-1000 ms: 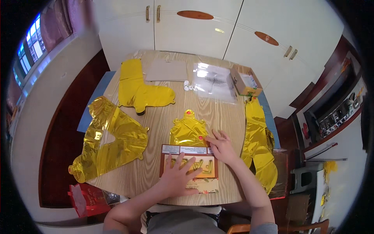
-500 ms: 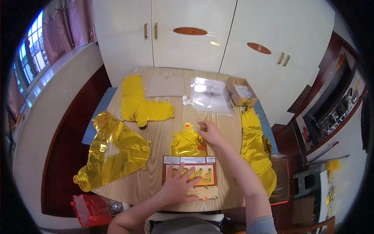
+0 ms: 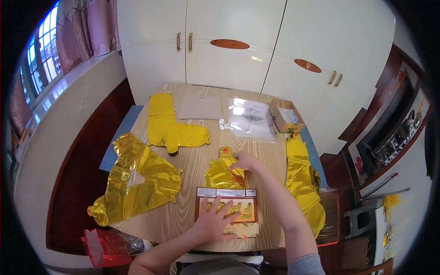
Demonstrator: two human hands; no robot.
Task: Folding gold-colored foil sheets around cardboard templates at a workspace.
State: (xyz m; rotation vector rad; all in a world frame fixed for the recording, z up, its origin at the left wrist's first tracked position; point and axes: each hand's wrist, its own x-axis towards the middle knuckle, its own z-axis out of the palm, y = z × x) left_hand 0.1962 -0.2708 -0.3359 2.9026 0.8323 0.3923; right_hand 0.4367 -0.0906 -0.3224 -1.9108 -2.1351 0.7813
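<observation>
Gold balloon past a flat packet's far edge

Left hand lies spread on the packet, gripping nothing. Right hand touches the balloon; I can't tell if it pinches.

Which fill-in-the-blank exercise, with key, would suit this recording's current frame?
The ____ hand rests, fingers spread, on the brown-bordered rectangular packet.
The clear rectangular plastic sheet lies ____ the flat grey panel and the brown cardboard box.
The white cabinet doors show ____ reddish-brown ovals.
Missing: left; between; two
</observation>
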